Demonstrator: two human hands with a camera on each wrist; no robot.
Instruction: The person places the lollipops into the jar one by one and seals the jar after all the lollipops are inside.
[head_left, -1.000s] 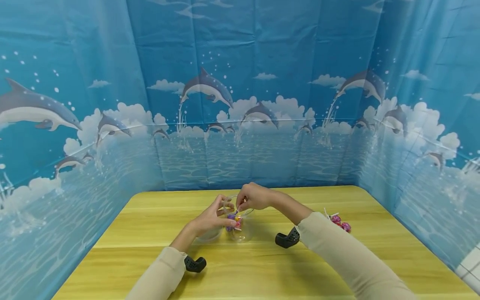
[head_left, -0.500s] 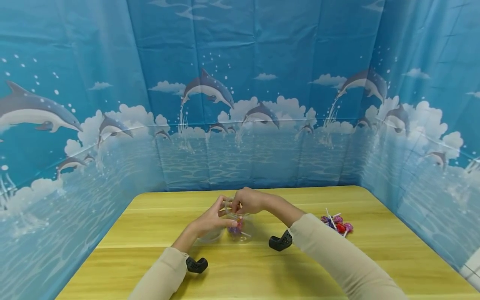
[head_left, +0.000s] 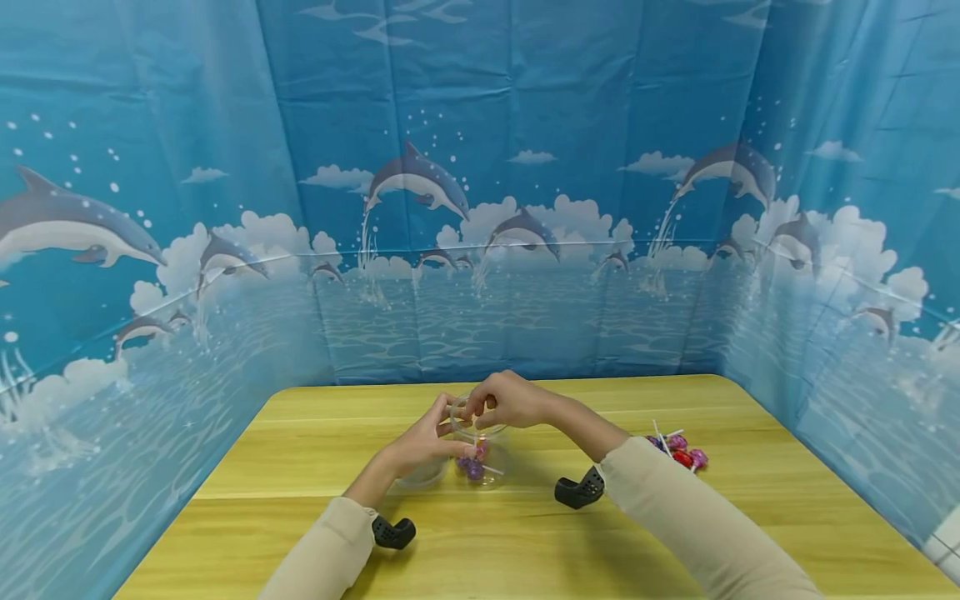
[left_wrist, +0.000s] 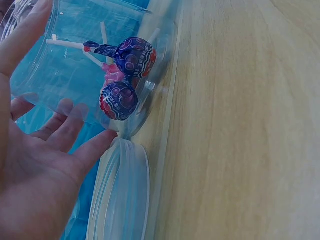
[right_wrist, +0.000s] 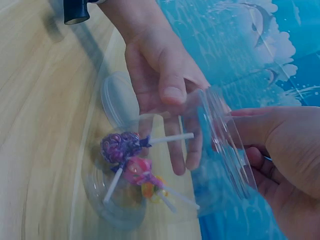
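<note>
A clear plastic jar (head_left: 491, 477) stands upright on the table with its mouth uncovered. My left hand (head_left: 422, 439) holds its side, thumb in front and fingers around the back. Inside, near the bottom, lie several wrapped lollipops, among them purple ones (left_wrist: 134, 57), a pink one (right_wrist: 137, 170) and a yellow-orange one (right_wrist: 150, 191), with white sticks pointing various ways. At the jar's mouth is my right hand (head_left: 516, 402), its fingers loosely bent over the rim; I see nothing held between them. A clear round lid (left_wrist: 125, 192) lies beside the jar, partly behind my left hand.
A small pile of wrapped lollipops (head_left: 681, 454) lies on the right of the yellow wooden table (head_left: 480, 550), partly behind my right sleeve. A dolphin-print curtain (head_left: 495, 317) borders the table at the back and sides.
My right hand dipped into the jar's mouth and then rose slightly, fingers loosened. The lollipop it held now lies inside with the others. The left hand stays on the jar.
</note>
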